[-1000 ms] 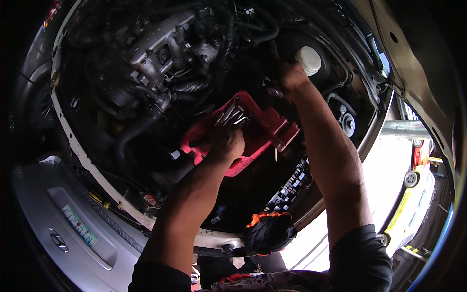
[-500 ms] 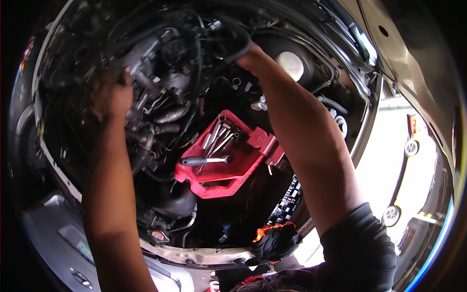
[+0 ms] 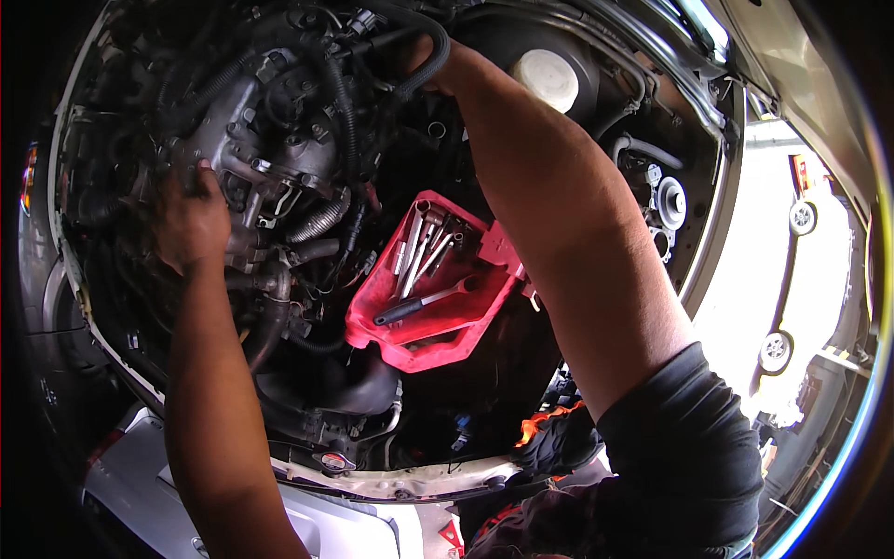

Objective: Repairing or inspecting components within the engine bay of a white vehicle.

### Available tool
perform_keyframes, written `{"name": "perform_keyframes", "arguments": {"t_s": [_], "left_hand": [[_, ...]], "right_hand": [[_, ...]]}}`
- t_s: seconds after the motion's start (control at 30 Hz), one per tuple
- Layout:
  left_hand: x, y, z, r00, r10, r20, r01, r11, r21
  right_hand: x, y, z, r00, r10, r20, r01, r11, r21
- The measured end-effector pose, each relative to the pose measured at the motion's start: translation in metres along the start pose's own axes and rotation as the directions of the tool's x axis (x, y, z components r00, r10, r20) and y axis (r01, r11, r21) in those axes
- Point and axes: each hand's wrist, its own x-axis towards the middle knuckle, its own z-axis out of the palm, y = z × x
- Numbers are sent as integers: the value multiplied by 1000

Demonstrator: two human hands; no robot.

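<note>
My left hand (image 3: 194,222) lies on the left side of the engine (image 3: 216,126), thumb stretched out and apart from fingers that are partly lost in shadow; nothing shows in its grip. At the far side, my right hand (image 3: 431,67) reaches in behind a black corrugated hose (image 3: 434,58), which hides its fingers. Between my arms, a red plastic tray (image 3: 424,359) sits in the engine bay. Inside it lie a ratchet (image 3: 421,304) with a black handle and several wrenches and sockets (image 3: 410,252), touched by neither hand.
A white round cap (image 3: 545,80) stands beyond my right forearm. Near the front edge are a radiator cap (image 3: 333,461) and a black and orange glove-like bundle (image 3: 559,438). The raised hood (image 3: 810,93) rises at the right. A silver car (image 3: 140,466) stands at the lower left.
The view has shifted and turned slightly. The ratchet has swung round, its handle now farther inside the tray. My left hand stays against the engine; my right hand remains by the hose.
</note>
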Motion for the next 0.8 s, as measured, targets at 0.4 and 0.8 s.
{"name": "perform_keyframes", "arguments": {"t_s": [0.4, 0.8], "left_hand": [[1, -2, 1, 999, 5, -45, -3, 999, 50], [7, -11, 8, 989, 105, -100, -103, 994, 21]], "right_hand": [[7, 12, 5, 997, 26, 71, -9, 973, -231], [21, 21, 4, 989, 53, 139, 15, 897, -441]]}}
